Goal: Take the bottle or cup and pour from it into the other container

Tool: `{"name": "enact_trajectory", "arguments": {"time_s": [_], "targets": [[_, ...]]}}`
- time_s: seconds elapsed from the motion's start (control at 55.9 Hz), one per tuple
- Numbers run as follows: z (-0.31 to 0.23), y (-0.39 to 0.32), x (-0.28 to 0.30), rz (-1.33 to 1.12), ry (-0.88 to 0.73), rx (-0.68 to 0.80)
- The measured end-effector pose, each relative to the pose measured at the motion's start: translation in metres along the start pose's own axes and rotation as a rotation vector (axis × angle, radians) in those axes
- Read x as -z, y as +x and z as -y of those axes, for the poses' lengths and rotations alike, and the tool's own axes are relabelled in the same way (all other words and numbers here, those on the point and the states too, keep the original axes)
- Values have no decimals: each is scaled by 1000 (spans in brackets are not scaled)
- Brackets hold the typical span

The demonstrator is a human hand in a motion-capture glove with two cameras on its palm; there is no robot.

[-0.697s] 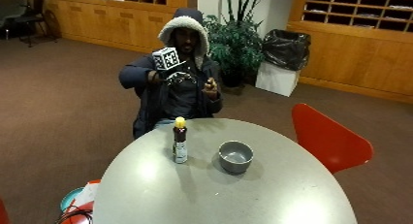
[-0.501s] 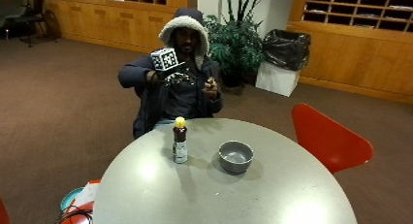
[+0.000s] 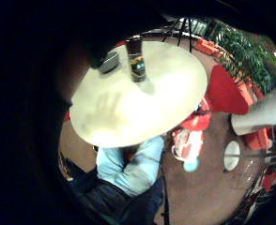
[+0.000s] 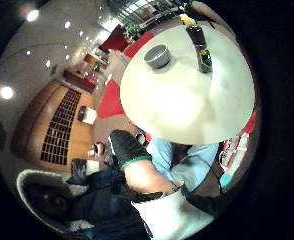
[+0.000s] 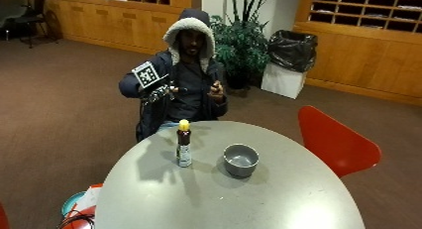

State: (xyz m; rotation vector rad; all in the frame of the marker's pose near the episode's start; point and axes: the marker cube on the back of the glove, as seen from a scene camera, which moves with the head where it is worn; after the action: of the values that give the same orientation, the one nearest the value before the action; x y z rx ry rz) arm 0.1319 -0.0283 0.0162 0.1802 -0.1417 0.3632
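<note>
Outside view: bottle [image 5: 183,148] label unreadable

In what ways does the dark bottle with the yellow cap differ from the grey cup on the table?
The dark bottle with the yellow cap is tall and narrow; the grey cup is low and wide. The bottle is capped and carries a label; the cup is open on top and plain. Both stand upright, apart from each other, on the round grey table, and no hand touches either.
</note>
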Motion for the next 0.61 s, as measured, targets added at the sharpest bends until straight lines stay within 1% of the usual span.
{"name": "enact_trajectory", "arguments": {"time_s": [0.036, 0.089, 0.179, 0.25, 0.286, 0.358, 0.429, 0.537, 0.608], "targets": [[12, 11, -7, 35, 23, -12], [24, 28, -19, 86, 51, 28], [25, 51, -38, 163, -49, -24], [33, 67, -59, 235, -30, -43], [40, 73, -70, 295, -22, -43], [63, 78, -91, 419, -16, -137], [81, 84, -117, 563, -9, -136], [121, 77, -139, 781, -65, -206], [135, 72, -152, 902, -93, -203]]}}
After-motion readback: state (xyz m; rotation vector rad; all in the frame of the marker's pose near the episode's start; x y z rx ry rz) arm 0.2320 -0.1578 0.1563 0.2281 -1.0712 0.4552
